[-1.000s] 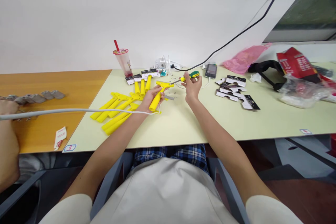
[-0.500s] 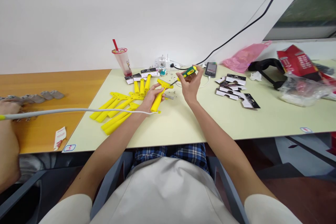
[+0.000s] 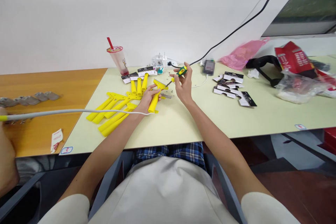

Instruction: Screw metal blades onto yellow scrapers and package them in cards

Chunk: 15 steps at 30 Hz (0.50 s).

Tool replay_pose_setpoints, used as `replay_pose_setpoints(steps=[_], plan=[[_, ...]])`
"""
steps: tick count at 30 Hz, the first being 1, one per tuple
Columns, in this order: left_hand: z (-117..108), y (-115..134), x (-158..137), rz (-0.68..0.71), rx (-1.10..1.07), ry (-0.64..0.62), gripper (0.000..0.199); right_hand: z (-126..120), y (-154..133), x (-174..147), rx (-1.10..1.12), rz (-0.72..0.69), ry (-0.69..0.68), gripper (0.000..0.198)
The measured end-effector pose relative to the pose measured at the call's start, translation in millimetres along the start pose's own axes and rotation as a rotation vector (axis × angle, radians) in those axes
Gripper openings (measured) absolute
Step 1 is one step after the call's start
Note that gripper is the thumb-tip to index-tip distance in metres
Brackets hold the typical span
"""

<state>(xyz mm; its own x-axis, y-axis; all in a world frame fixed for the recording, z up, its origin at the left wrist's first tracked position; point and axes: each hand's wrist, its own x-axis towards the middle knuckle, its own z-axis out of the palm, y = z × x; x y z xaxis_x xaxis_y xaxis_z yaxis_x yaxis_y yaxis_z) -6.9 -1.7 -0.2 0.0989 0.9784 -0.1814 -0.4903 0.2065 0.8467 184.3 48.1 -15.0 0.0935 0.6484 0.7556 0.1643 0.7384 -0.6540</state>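
Note:
My left hand is closed around a yellow scraper, its wide head pointing away from me and its handle toward me. My right hand grips a green-and-yellow screwdriver between thumb and fingers. The screwdriver's shaft slants down to the left, and its tip is at the scraper's head; whether it sits in a screw is too small to tell. Just right of my left hand is a flat grey metal piece. Several more yellow scrapers lie left of it, with yellow handles behind.
Black-and-white cards lie at right, near a phone. A drink cup stands back left. A grey cable crosses above my left forearm. Another person's arm is at far left, by grey pieces. Bags lie far right.
My right hand and the screwdriver have moved a little left, closer to the scraper, with some fingers more stretched. The view has shifted slightly. At far left the other person's hand has left the grey pieces.

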Motion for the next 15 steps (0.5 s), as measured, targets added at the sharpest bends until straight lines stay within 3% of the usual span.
replay_pose_setpoints(steps=[9, 15], plan=[[-2.2, 0.1, -0.1, -0.009, -0.009, -0.028, 0.066, -5.1, -14.3, 7.2, 0.057, 0.212, 0.224, 0.074], [0.1, 3.5, -1.2, -0.041, 0.032, -0.069, 0.07, -3.2, -12.7, 2.7, 0.07, 0.276, 0.125, 0.069]])
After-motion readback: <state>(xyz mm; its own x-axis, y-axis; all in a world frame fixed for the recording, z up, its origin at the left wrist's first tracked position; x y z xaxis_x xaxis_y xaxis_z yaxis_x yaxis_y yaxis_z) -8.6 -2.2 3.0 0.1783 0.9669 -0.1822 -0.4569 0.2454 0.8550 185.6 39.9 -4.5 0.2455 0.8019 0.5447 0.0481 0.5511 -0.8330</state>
